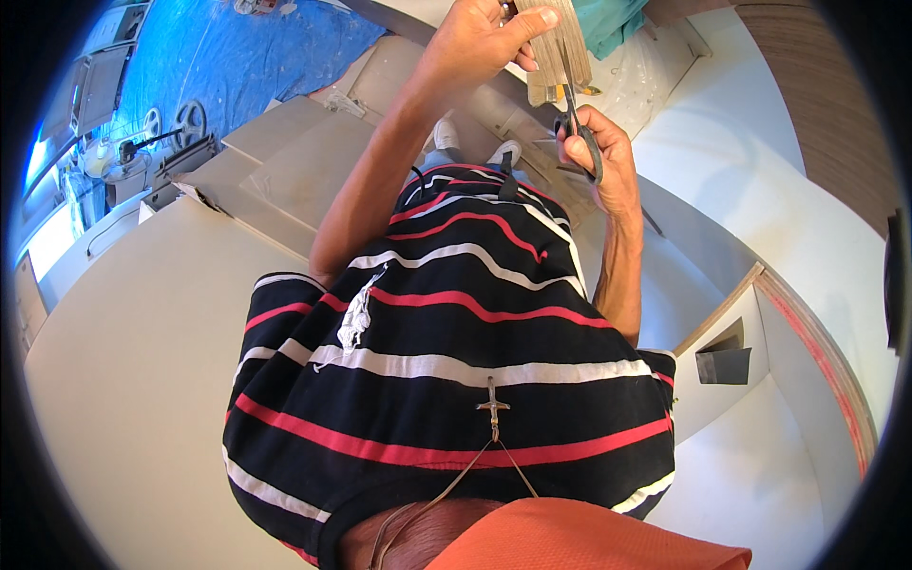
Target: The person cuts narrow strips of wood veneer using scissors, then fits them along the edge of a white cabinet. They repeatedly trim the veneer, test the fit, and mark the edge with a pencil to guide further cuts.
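At the top centre my left hand (481, 43) is closed on a piece of light wood-grain strip (552, 47), which looks folded or layered. My right hand (608, 155) grips black-handled scissors (589, 149) just below it, with the blades reaching up over the strip; whether they are cutting it I cannot tell. A small yellow object (589, 91), too small to name, shows beside the strip's lower end. My striped shirt fills the lower middle, and my white shoes show beyond it.
Pale panels (142, 351) lie to my left, with a blue sheet (256, 52) and wheeled metal equipment (190, 123) beyond. A teal cloth (616, 19) and clear plastic (636, 76) are at the top. A white box-like carcass (760, 427) with a dark piece (722, 366) stands at lower right.
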The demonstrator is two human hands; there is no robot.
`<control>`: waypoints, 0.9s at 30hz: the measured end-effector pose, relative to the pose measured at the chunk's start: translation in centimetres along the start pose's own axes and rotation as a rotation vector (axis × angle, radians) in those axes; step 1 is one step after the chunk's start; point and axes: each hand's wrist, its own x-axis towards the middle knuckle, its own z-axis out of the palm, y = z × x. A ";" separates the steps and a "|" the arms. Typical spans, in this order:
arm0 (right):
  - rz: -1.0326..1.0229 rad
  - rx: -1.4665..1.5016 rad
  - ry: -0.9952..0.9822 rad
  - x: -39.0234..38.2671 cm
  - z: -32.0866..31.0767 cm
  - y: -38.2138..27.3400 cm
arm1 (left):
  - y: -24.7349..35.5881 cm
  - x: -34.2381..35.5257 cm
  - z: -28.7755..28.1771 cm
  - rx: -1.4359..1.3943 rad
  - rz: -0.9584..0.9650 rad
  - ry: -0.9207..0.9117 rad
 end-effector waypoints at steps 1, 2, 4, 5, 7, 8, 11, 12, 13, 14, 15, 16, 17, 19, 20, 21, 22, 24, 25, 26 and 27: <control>-0.001 -0.004 -0.001 0.0 0.1 0.0 | 0.0 0.0 0.0 -0.001 0.001 0.000; -0.002 -0.005 0.001 0.0 0.1 0.0 | 0.1 -0.1 -0.1 -0.001 0.003 0.001; -0.005 -0.001 -0.001 0.0 0.1 0.0 | 0.1 -0.1 -0.1 0.000 -0.007 0.008; -0.007 0.003 -0.005 0.0 0.2 0.1 | 0.1 -0.1 -0.1 0.001 -0.012 0.011; -0.014 0.001 -0.007 0.0 0.1 0.1 | 0.0 -0.1 0.0 -0.016 -0.018 0.013; -0.016 -0.007 -0.005 0.0 0.1 0.2 | 0.0 -0.1 0.0 -0.026 -0.021 0.014; -0.020 -0.021 -0.003 -0.1 -0.1 0.2 | -0.1 -0.2 0.0 -0.024 -0.013 0.019; -0.019 -0.024 -0.002 -0.1 -0.1 0.2 | -0.2 -0.2 0.0 -0.024 -0.015 0.021; -0.015 -0.023 -0.006 -0.1 -0.1 0.2 | -0.2 -0.2 0.0 -0.025 -0.017 0.022; -0.011 -0.021 -0.010 -0.1 -0.1 0.3 | -0.2 -0.2 0.0 -0.025 -0.019 0.023; -0.013 -0.015 -0.007 -0.1 -0.1 0.3 | -0.2 -0.2 0.0 -0.028 -0.022 0.025; -0.013 -0.017 -0.011 -0.1 -0.1 0.3 | -0.2 -0.3 0.0 -0.029 -0.024 0.028; -0.019 -0.015 -0.007 -0.1 0.0 0.3 | -0.3 -0.3 -0.1 -0.032 -0.027 0.031; -0.027 -0.018 0.002 -0.1 0.1 0.4 | -0.4 -0.3 -0.1 -0.038 -0.025 0.044; -0.030 -0.023 0.006 -0.1 0.2 0.4 | -0.4 -0.4 -0.1 -0.041 -0.024 0.051; -0.038 -0.028 0.014 -0.2 0.3 0.4 | -0.4 -0.4 -0.1 -0.041 -0.024 0.052; -0.039 -0.033 0.013 -0.2 0.3 0.4 | -0.4 -0.4 -0.1 -0.041 -0.025 0.052; -0.050 -0.041 0.019 -0.2 0.4 0.4 | -0.4 -0.5 -0.1 -0.037 -0.027 0.053; -0.045 -0.036 0.015 -0.2 0.3 0.4 | -0.3 -0.5 -0.1 -0.033 -0.027 0.053; -0.039 -0.031 0.013 -0.2 0.3 0.4 | -0.3 -0.6 -0.1 -0.029 -0.027 0.054; -0.037 -0.022 0.015 -0.3 0.2 0.4 | -0.3 -0.6 0.0 -0.028 -0.025 0.051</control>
